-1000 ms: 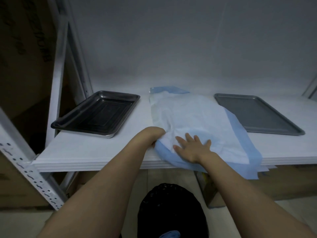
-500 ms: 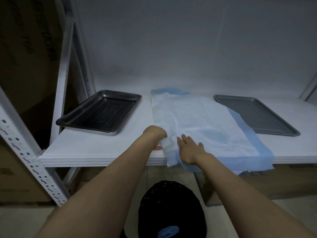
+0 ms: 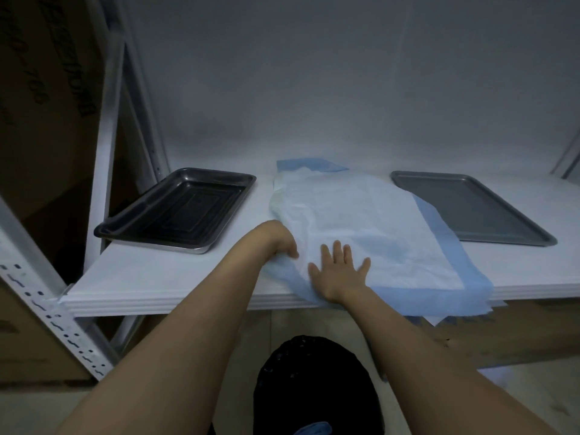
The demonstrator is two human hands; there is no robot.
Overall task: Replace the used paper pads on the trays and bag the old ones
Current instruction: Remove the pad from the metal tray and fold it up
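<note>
A stack of white paper pads (image 3: 361,224) with blue borders lies on the middle of the white shelf (image 3: 175,277), its near edge hanging over the front. My left hand (image 3: 282,243) is curled on the stack's near left corner, pinching the top pad's edge. My right hand (image 3: 340,268) rests flat on the pads with its fingers spread. A deep black metal tray (image 3: 175,208) sits bare on the left. A flat grey tray (image 3: 470,205) lies bare on the right.
A black mesh bin (image 3: 314,387) stands on the floor below the shelf, with something blue inside it. A perforated metal rack upright (image 3: 40,299) slants at the left. Cardboard boxes (image 3: 37,120) fill the left side and the space under the shelf.
My right hand has slid right and spread flat on the pads. My left hand has lifted the stack's left edge, which now bulges upward. The view shifted slightly.
</note>
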